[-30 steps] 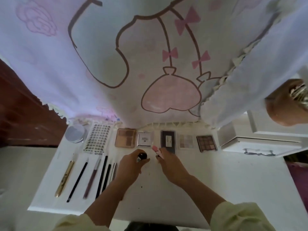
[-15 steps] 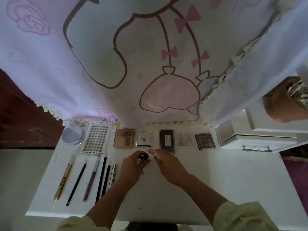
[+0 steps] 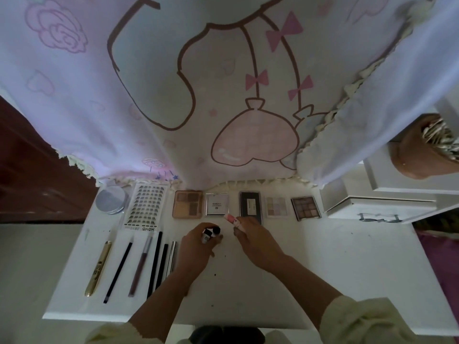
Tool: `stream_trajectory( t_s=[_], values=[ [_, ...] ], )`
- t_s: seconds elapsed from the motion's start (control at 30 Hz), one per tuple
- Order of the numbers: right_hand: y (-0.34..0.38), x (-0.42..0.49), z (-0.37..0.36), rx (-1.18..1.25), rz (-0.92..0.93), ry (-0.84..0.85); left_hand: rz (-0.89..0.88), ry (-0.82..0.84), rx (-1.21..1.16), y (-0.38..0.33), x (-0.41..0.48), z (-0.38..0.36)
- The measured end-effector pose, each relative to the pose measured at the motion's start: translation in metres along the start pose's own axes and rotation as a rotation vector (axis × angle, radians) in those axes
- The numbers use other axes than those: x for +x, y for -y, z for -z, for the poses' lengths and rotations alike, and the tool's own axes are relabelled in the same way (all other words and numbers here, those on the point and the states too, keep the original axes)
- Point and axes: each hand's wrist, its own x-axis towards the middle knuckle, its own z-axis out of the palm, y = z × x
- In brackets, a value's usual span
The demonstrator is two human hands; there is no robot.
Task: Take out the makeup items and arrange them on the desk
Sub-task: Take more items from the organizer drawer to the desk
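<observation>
On the white desk point(image 3: 347, 269), my left hand point(image 3: 196, 252) grips a small white tube with a black cap point(image 3: 210, 234). My right hand point(image 3: 253, 242) pinches a pink-capped tube point(image 3: 231, 218), its tip pointing up-left. Along the back edge lies a row of palettes: a beige one point(image 3: 188, 204), a silver compact point(image 3: 216, 204), a black case point(image 3: 250, 204), a pale palette point(image 3: 276, 206) and a brown palette point(image 3: 305, 208). At the left sit a round silver tin point(image 3: 111, 200), a lash tray point(image 3: 146, 207), a gold pen point(image 3: 98, 268) and several dark pencils point(image 3: 154, 264).
A cartoon-print curtain point(image 3: 223, 95) hangs right behind the palette row. A white box with a handle point(image 3: 372, 209) stands at the back right, with a brown vase point(image 3: 422, 150) above it. The desk drops off at its front edge point(image 3: 99, 316).
Both hands have stayed near the desk's middle with the same tubes; the right hand's pink tube has shifted slightly towards the left hand. The row of items has not moved.
</observation>
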Motion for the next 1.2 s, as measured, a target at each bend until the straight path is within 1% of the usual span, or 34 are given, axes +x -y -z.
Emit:
stream_trajectory(
  t_s=[0.1, 0.17, 0.23, 0.3, 0.37, 0.43, 0.47, 0.5, 0.53, 0.6, 0.7, 0.83, 0.93, 1.0, 1.07, 1.2],
  values=[
    [0.0, -0.002, 0.004, 0.072, 0.011, -0.079, 0.022, -0.046, -0.01, -0.001, -0.002, 0.004],
    [0.0, -0.004, 0.01, 0.166, -0.007, -0.149, 0.026, -0.069, -0.042, -0.001, -0.004, 0.007],
    [0.0, -0.008, 0.016, 0.301, -0.054, -0.229, 0.043, -0.091, -0.087, -0.001, -0.011, 0.014],
    [0.0, -0.013, 0.024, 0.392, -0.132, -0.29, 0.127, -0.124, -0.167, 0.001, -0.017, 0.02],
    [-0.005, -0.018, 0.027, 0.45, -0.198, -0.312, 0.336, -0.125, -0.373, 0.006, -0.02, 0.026],
    [-0.01, -0.022, 0.028, 0.618, -0.285, -0.273, 0.524, -0.036, -0.703, 0.004, -0.024, 0.031],
    [-0.012, -0.024, 0.028, 0.74, -0.339, -0.23, 0.577, 0.008, -0.86, 0.001, -0.027, 0.032],
    [-0.013, -0.027, 0.028, 0.805, -0.378, -0.187, 0.608, 0.041, -0.974, -0.003, -0.03, 0.032],
    [-0.014, -0.031, 0.027, 0.8, -0.398, -0.153, 0.616, 0.081, -1.029, -0.005, -0.032, 0.031],
    [-0.015, -0.038, 0.024, 0.719, -0.412, -0.131, 0.553, 0.156, -0.981, -0.007, -0.038, 0.029],
    [-0.019, -0.046, 0.016, 0.586, -0.35, -0.122, 0.407, 0.243, -0.683, -0.007, -0.042, 0.025],
    [-0.021, -0.049, 0.009, 0.6, -0.294, -0.117, 0.303, 0.192, -0.319, -0.001, -0.035, 0.019],
    [-0.02, -0.049, 0.0, 0.443, -0.212, -0.048, 0.207, 0.129, -0.08, 0.003, -0.034, 0.016],
    [-0.02, -0.046, -0.009, 0.285, -0.178, -0.018, 0.122, 0.101, 0.0, 0.004, -0.034, 0.014],
    [-0.018, -0.041, -0.015, 0.171, -0.157, -0.021, 0.058, 0.066, 0.042, 0.005, -0.034, 0.011],
    [-0.006, -0.03, -0.021, 0.025, -0.123, -0.036, 0.033, 0.051, 0.038, 0.011, -0.029, 0.006]
  ],
)
